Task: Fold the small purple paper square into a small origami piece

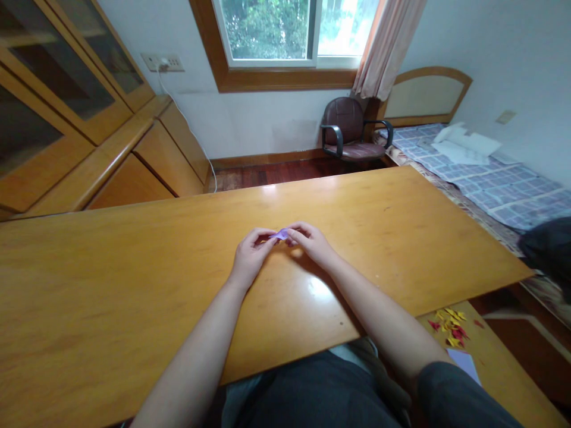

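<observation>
A small folded piece of purple paper [281, 234] is held just above the wooden table [134, 267], near its middle. My left hand [253, 252] pinches its left end between thumb and fingers. On the other end, my right hand [311, 242] is closed with thumb and fingertips. The fingers cover parts of the paper, so its full folded shape cannot be made out.
At lower right, a lower surface [499, 356] bears several red and yellow folded paper pieces [450, 326] and a light purple sheet [464, 365]. A brown armchair [345, 128] stands beyond the table, a bed [491, 178] to the right, wooden cabinets [129, 178] at left.
</observation>
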The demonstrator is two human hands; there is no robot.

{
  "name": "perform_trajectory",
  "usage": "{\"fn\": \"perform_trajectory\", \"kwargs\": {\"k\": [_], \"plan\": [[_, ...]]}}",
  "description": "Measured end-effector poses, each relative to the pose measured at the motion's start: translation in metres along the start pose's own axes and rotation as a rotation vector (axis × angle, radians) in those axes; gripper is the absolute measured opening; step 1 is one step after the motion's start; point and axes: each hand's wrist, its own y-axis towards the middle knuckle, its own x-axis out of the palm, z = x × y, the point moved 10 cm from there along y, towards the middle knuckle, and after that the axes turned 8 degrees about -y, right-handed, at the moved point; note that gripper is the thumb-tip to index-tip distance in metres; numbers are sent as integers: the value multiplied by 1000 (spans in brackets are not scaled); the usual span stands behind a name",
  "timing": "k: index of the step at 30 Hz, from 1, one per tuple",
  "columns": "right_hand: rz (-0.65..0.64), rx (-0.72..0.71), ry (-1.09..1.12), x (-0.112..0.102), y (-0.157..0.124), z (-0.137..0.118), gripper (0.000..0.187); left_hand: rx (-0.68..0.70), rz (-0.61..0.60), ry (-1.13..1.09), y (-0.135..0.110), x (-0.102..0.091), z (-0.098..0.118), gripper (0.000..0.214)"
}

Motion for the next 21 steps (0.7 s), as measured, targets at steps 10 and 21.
{"fn": "perform_trajectory", "kwargs": {"k": [10,21], "plan": [[1,-26,3,2,0,0,31,-157,16,-233,0,1,-27,34],[-45,-8,8,8,-1,10,33,-254,75,-458,1,-3,-30,27]]}}
